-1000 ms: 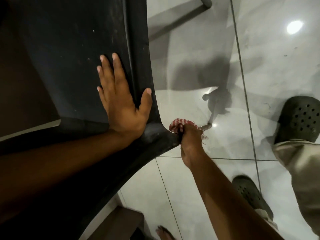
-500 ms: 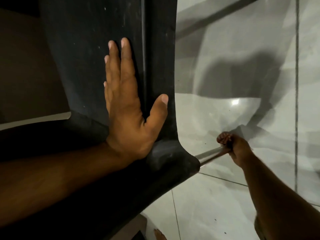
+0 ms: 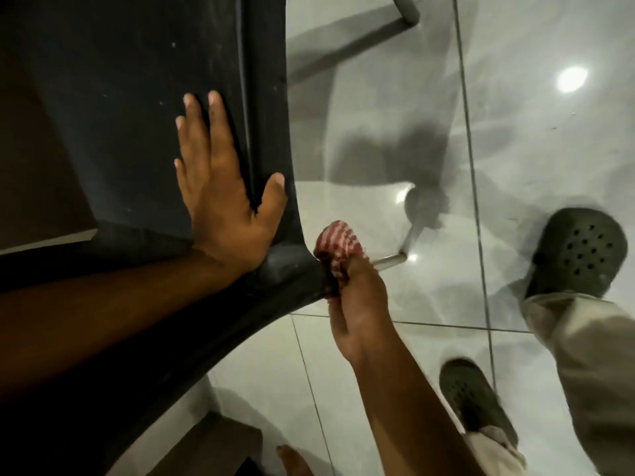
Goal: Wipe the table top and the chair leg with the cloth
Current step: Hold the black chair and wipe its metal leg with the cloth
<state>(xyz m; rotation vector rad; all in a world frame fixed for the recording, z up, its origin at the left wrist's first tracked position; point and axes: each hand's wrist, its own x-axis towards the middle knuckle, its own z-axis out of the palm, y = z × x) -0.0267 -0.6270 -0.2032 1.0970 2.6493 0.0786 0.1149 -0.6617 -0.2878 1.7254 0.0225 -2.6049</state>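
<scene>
A black plastic chair (image 3: 144, 97) fills the left half of the view, seen from above. My left hand (image 3: 220, 187) lies flat on its seat near the right rim, fingers spread. Just below the chair's front corner, my right hand (image 3: 360, 304) is closed around a red and white checked cloth (image 3: 338, 245), which wraps the top of a thin metal chair leg (image 3: 390, 261). The leg runs down to the glossy floor and only its lower end shows past the cloth.
The floor is shiny grey tile (image 3: 378, 372) with bright reflections. Another person's feet in dark perforated clogs (image 3: 580, 252) and light trousers (image 3: 591, 365) stand at the right. A second chair leg (image 3: 407, 8) shows at the top. A bare foot (image 3: 292, 462) is at the bottom edge.
My right hand slid down the leg with the cloth half a second ago and has come back up to the chair corner. My left hand stays flat on the seat.
</scene>
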